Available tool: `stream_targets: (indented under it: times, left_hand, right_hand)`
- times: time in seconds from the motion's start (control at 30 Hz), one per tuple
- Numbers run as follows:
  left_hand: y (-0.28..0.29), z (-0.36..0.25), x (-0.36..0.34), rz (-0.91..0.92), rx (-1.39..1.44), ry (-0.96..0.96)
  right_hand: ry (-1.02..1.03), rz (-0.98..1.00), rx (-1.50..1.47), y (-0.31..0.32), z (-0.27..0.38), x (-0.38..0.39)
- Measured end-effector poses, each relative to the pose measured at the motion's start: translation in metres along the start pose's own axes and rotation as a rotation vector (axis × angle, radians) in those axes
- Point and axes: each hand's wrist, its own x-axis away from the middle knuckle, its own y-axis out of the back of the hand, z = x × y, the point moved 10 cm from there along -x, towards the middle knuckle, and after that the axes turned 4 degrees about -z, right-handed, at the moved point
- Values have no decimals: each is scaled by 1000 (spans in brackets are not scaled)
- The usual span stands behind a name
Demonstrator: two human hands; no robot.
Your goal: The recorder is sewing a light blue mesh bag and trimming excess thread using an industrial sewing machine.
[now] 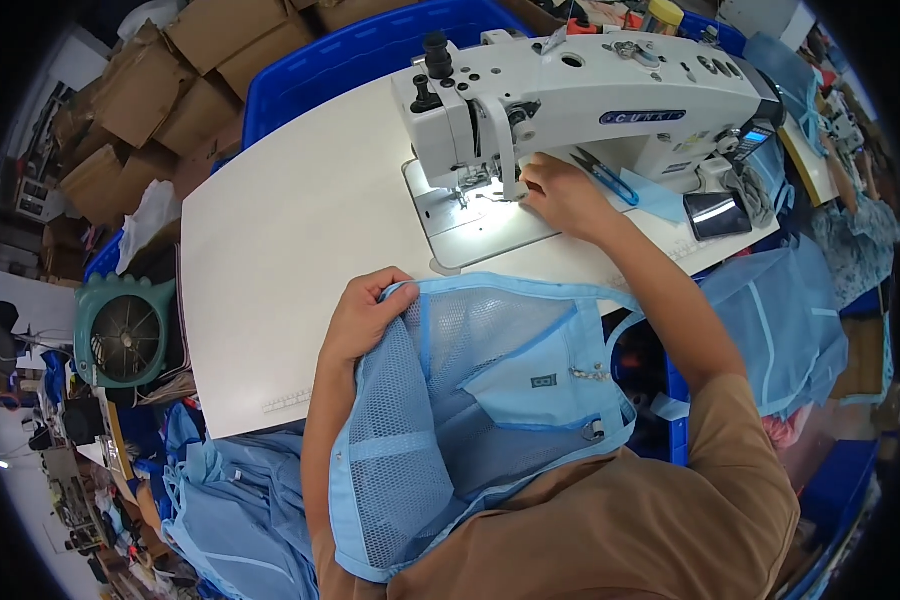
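A light-blue mesh bag (390,455) with pale blue binding lies over my lap and the table's front edge. My left hand (368,312) pinches its bound upper edge between thumb and fingers. On the bag is a solid blue pocket panel (525,380) with a small dark label and metal hardware. My right hand (567,197) is at the white sewing machine (570,90), just right of the lit needle and presser foot (462,196). Its fingers are curled together, their tips partly hidden by the machine head. The bag lies apart from the needle.
Blue-handled scissors (610,180) and a black phone-like object (717,215) lie right of my right hand. A green fan (125,330) stands left of the white table (280,210). Blue fabric pieces (240,500) hang at lower left, and more (780,330) at right. Blue bins (370,45) and cardboard boxes (130,90) stand behind.
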Motion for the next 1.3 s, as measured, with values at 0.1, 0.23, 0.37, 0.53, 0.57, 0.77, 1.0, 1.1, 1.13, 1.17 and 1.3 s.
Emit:
stream_targets:
  times: [0.1,0.23,0.37,0.53,0.57,0.77,1.0,1.1,1.13,1.17,1.3]
  left_hand:
    - [2,4,2,-11,17,3]
    - [3,6,3,-10,28,9]
    - [5,4,1,-10,-12,-15]
    - [4,7,-1,-19,-37,2]
    - [7,10,0,-31,-41,12]
    - [2,1,0,-46,-80,14]
    - [2,1,-1,-64,-113,41]
    - [1,2,2,-80,-92,59]
    - [2,4,3,-80,-94,61]
    - [3,7,4,-84,-77,56]
    - [2,5,0,-76,-103,2]
  right_hand:
    - [-12,17,123,-10,9,-6]
    - [157,-56,207,-9,21,-7]
    - [236,-118,174,1,32,-4]
    - [91,19,174,-14,11,-3]
    - [30,12,194,-13,10,-1]
    - [-17,113,316,-7,13,9]
    - [35,-64,264,1,21,-2]
    - [126,-73,313,-2,35,-10]
    - [65,77,357,-12,36,-16]
    - [4,228,400,-22,31,-16]
    - [12,147,424,-22,25,-19]
